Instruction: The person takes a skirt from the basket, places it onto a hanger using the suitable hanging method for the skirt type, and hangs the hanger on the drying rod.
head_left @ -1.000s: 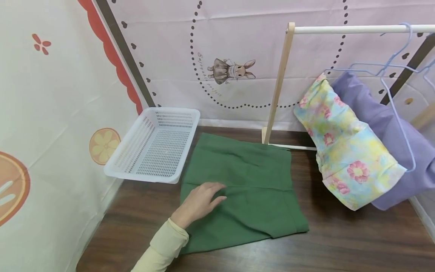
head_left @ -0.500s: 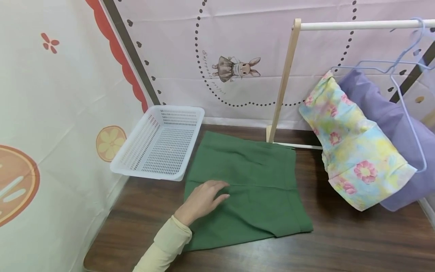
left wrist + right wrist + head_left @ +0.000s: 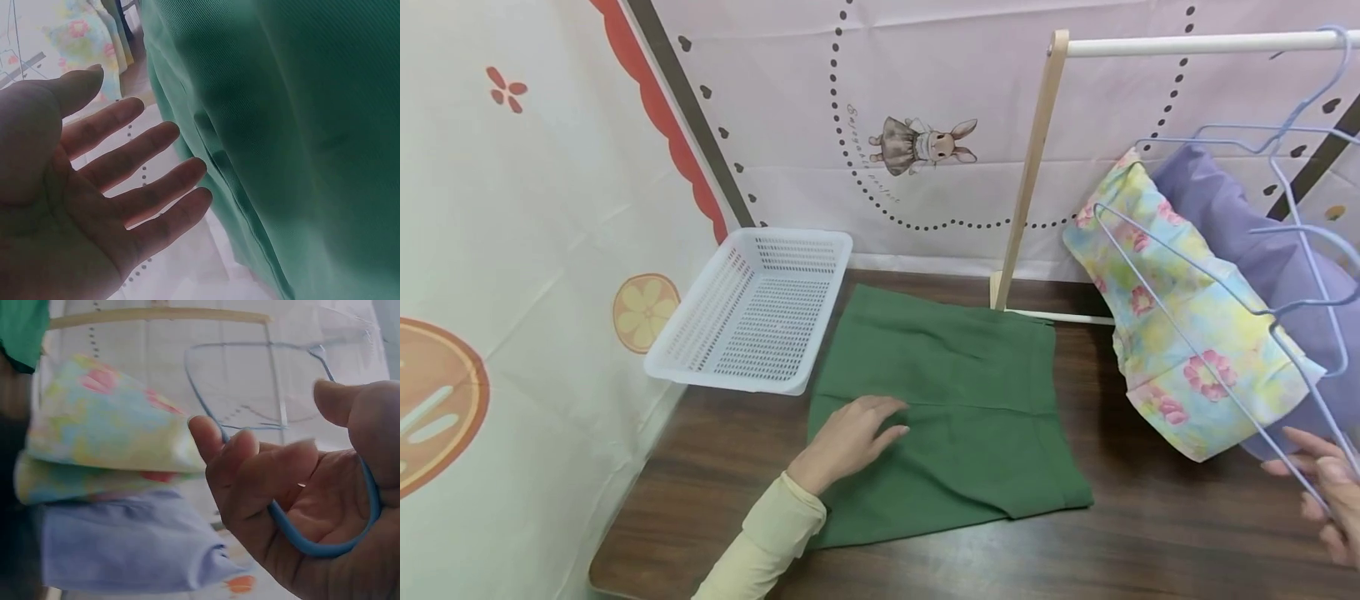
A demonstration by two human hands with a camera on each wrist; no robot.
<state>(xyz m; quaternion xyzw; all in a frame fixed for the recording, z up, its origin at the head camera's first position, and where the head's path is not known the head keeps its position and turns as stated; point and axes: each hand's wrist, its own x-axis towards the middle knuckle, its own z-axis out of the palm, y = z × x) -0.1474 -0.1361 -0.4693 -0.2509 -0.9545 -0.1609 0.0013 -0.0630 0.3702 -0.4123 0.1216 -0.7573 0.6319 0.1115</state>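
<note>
A green folded garment [image 3: 940, 417] lies flat on the brown wooden table. My left hand [image 3: 850, 442] is over its left part, palm down with fingers loosely extended and nothing held. In the left wrist view, those fingers [image 3: 150, 156] are spread beside the green fabric [image 3: 300, 137]. At the right edge of the head view, my right hand [image 3: 1330, 492] grips a light blue wire hanger [image 3: 1272, 313] near one end. Its hook points right, and the hanger overlaps the floral cloth in this view. Fingers curl round the blue wire [image 3: 319, 550] in the right wrist view.
A white perforated basket [image 3: 767, 329] stands at the back left beside the garment. Behind on the right is a rack with a wooden post [image 3: 1030, 175] and white bar [image 3: 1195, 44]. From hangers there hang a floral garment [image 3: 1157, 333] and a purple one [image 3: 1225, 196].
My right hand has come into view at the lower right, bringing the blue hanger in. My left hand stays on the green garment; the head view has shifted slightly.
</note>
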